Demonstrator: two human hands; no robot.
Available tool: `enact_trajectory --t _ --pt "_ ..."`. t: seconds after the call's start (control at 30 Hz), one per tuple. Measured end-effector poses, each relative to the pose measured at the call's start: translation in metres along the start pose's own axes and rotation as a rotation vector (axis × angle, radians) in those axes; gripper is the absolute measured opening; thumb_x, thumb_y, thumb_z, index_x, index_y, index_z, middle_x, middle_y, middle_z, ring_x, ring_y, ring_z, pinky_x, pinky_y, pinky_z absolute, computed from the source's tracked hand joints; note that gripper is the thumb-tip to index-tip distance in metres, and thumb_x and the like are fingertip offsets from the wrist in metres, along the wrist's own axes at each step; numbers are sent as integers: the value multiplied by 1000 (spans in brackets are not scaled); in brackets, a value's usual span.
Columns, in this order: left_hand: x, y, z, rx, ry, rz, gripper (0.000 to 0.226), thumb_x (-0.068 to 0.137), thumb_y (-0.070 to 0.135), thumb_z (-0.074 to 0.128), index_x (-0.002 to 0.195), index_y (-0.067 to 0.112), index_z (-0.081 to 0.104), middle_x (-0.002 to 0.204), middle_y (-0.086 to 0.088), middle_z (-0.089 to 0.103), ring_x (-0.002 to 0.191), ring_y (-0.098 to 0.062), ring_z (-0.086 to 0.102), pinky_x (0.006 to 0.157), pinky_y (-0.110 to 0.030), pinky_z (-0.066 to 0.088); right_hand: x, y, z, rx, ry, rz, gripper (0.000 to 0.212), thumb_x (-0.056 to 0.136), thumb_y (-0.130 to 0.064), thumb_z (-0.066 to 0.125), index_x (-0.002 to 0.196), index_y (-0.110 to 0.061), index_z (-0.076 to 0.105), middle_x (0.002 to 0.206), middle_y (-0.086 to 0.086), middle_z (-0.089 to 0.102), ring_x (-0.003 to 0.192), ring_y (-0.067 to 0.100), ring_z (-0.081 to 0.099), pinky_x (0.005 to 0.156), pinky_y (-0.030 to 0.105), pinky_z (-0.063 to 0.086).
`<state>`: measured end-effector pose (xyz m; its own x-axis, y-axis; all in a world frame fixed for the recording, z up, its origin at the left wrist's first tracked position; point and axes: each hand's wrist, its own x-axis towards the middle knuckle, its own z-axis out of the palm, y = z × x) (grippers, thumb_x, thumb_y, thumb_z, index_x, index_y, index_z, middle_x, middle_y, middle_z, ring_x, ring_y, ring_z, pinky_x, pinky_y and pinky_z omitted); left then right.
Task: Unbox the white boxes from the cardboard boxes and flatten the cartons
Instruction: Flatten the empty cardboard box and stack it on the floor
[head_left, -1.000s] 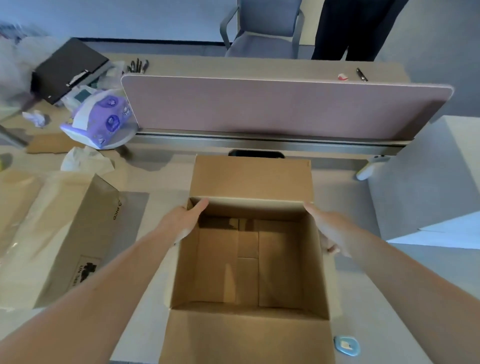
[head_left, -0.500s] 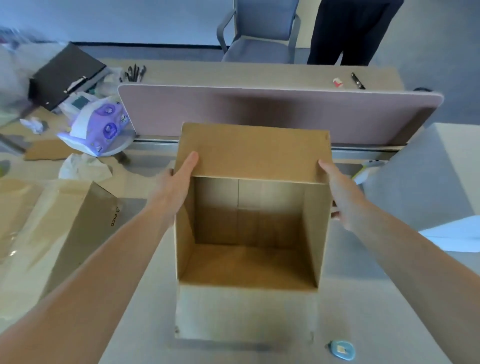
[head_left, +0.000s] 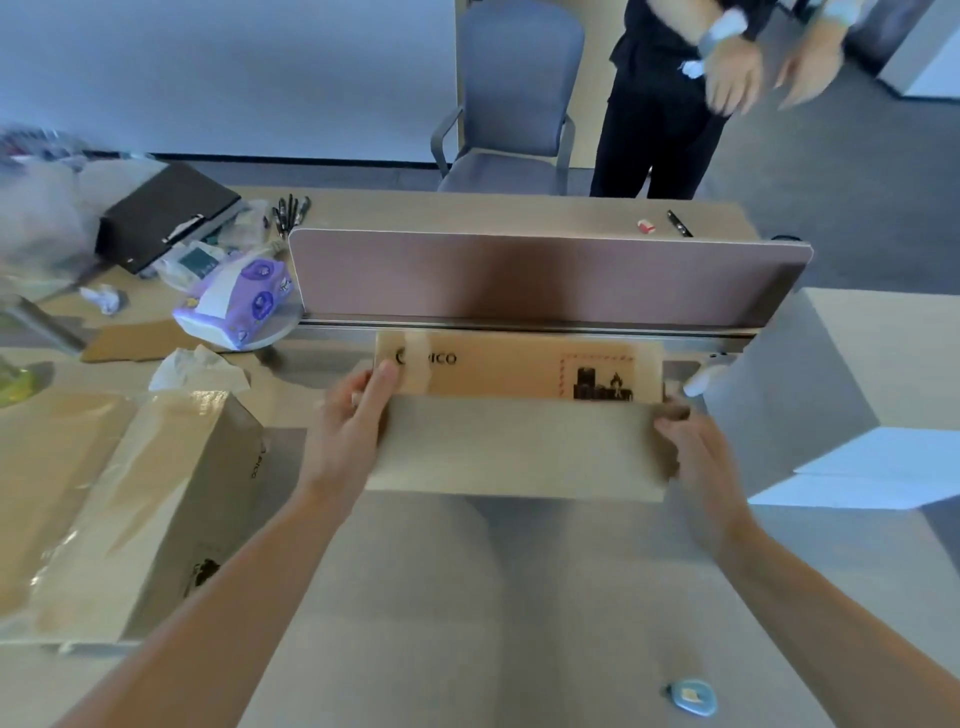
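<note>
Brown cardboard spans the gap between your hands: you hold the cardboard carton (head_left: 519, 452) by its two ends over the middle of the table (head_left: 415, 597), just in front of the pink partition screen (head_left: 545, 280). Your left hand (head_left: 353, 431) grips the left end, its fingers (head_left: 382, 389) curled round the edge. Your right hand (head_left: 696, 452) clasps the right end, fingertips hidden behind the board. A plain flap faces you, and above it shows a printed panel with black lettering and a red-bordered mark. Whether the carton touches the table cannot be told. A second carton (head_left: 156, 509) lies on its side to your left. A white box (head_left: 857, 395) stands at your right, and a small blue tool (head_left: 693, 696) lies near the table's front edge.
</note>
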<state>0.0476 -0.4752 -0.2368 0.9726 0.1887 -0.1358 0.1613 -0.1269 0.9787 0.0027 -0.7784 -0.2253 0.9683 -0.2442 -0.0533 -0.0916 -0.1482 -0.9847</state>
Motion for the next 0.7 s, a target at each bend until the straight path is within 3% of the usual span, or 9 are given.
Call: enact_trajectory --t 0.1,0.13,0.23,0.33,0.43,0.57,0.63,0.7 --pt "-27 -43 -14 97 12 -79 69 81 87 48 101 25 73 95 7 73 85 -8 63 79 -29 47 -36 41 0 -39 -69 88 46 91 -17 47 98 -54 73 98 -15 75 95 4 67 87 31 54" --pt "-36 -53 -16 97 22 -96 66 83 83 50 102 23 70 92 7 71 80 -5 62 73 -23 47 -47 55 1 -68 -50 122 41 90 -25 47 107 -56 69 109 -13 73 107 9 65 97 39 52" --pt "-52 -62 -14 1 25 -104 34 99 47 53 105 14 61 80 14 66 66 2 52 59 -12 42 -62 85 3 15 39 206 36 87 -45 46 119 -55 60 128 -6 63 124 18 55 111 57 40" --pt "-54 -58 -11 8 12 -54 15 106 24 50 108 10 56 84 9 62 66 6 51 58 -7 41 -65 85 15 90 84 230 43 101 -53 31 129 -37 59 127 -2 65 125 18 54 114 54 36" --pt "-53 -57 -15 32 -10 -3 11 107 16 48 115 12 54 93 4 62 70 10 54 62 -5 43 -68 89 23 118 89 206 61 95 -70 33 134 -30 56 128 1 64 125 21 53 112 50 39" --pt "-56 -80 -39 113 -137 22 17 101 32 58 117 29 52 110 2 68 102 -12 67 83 -28 54 -84 102 21 141 127 259 37 109 -31 26 134 -30 54 136 0 61 127 11 53 104 41 41" --pt "-61 -92 -53 252 -147 -2 21 97 47 57 113 37 50 106 6 68 97 -11 65 81 -28 50 -94 107 22 155 85 358 38 108 -45 28 135 -35 52 138 -13 60 131 3 49 111 45 35" --pt "-68 -100 -61 325 -133 -40 28 96 60 53 117 42 47 104 13 70 91 -5 65 77 -24 46 -99 108 23 162 45 490 69 87 -82 36 138 -38 51 136 -21 60 131 -4 48 116 48 31"
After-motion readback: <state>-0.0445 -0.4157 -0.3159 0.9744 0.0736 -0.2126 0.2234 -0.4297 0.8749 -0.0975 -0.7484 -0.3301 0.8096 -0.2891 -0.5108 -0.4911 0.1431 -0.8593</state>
